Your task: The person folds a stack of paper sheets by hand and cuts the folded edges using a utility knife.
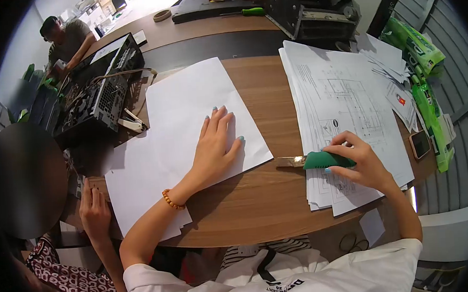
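My left hand (212, 144) lies flat on a sheet of blank white paper (183, 101), its fingers spread. In my right hand (361, 162) is a green-handled utility knife (323, 160), held near the right stack of papers. The knife's blade points left, over the bare wood between the two piles, and its tip is close to the corner of the blank sheet. Beneath the knife and right hand lies a stack of printed sheets (343, 96) with line diagrams. More white sheets (135, 189) stick out under the left forearm.
An opened computer case (100, 98) stands at the left, with a white-handled tool (132, 121) beside it. At the back sit a metal machine (317, 12) and a green-handled screwdriver (250, 11). A phone (420, 144) lies at the right edge. Beside me is another person's hand (94, 208).
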A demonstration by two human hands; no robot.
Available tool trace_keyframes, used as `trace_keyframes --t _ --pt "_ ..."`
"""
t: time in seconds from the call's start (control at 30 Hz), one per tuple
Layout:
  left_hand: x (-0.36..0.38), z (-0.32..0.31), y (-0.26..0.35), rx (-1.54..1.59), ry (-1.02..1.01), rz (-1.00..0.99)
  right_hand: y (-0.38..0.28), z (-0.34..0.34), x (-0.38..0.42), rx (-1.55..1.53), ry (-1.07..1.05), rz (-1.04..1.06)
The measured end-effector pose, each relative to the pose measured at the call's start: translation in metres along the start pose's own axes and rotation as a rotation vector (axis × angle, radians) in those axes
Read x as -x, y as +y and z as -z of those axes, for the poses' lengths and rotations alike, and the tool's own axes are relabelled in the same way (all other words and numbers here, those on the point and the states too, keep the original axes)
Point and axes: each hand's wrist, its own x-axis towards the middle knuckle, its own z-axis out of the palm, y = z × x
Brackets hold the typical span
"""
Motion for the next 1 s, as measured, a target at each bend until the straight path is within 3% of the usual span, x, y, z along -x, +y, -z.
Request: trace_keyframes --t 1.0 --pt "0.0007 -0.0044 -0.0037 0.000 0.010 -0.012 0.0001 -0.0078 -0.0076 -0.021 -0.030 -0.009"
